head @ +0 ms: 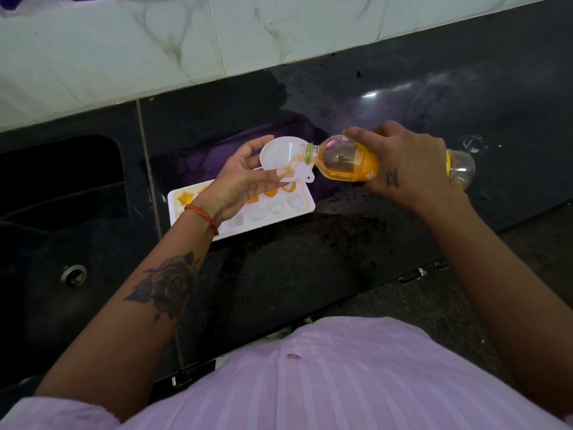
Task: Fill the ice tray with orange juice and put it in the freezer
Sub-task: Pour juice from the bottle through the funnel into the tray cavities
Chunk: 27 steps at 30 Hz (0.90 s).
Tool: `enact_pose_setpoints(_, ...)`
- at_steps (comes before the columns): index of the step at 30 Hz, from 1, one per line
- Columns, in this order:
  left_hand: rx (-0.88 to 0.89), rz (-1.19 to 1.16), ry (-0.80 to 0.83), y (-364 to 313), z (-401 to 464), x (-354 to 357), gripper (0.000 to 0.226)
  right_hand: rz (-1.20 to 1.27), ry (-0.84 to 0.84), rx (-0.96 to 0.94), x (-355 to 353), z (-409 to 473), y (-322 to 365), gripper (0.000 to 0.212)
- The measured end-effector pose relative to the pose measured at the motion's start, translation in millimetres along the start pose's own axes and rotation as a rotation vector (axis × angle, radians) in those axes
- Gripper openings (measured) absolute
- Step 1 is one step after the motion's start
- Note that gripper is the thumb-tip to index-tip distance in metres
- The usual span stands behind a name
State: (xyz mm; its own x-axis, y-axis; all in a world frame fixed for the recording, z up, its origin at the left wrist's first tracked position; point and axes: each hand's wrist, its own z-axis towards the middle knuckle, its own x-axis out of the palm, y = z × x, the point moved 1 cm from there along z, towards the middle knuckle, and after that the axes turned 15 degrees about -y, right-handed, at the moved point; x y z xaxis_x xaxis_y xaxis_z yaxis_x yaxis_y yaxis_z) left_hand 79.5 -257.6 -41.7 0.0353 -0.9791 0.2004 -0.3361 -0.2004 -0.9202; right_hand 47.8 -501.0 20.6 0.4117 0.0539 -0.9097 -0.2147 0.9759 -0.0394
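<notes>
The bottle [347, 161] is gripped round its middle by the right hand [409, 162], tipped sideways, mouth resting in the funnel [279, 153]. The funnel is pinched by the left hand [238, 178], right above the tray [297, 209]. A few far-row cells are filled with juice [185, 198]; the near ones look pale.

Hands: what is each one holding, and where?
Left hand pinches the white funnel by its rim. Right hand grips the juice bottle around its middle.
</notes>
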Motion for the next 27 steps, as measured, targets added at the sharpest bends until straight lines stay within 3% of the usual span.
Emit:
enact_pose_setpoints(15,0.031,-0.099,-0.033,-11,-15,-8,0.06,0.217,0.055,0.1,-2,1,13,0.087)
enact_pose_setpoints(27,0.103,-0.102,-0.139,-16,-61,-81,0.068,0.33,0.037,-0.045,-1,8,75,0.085)
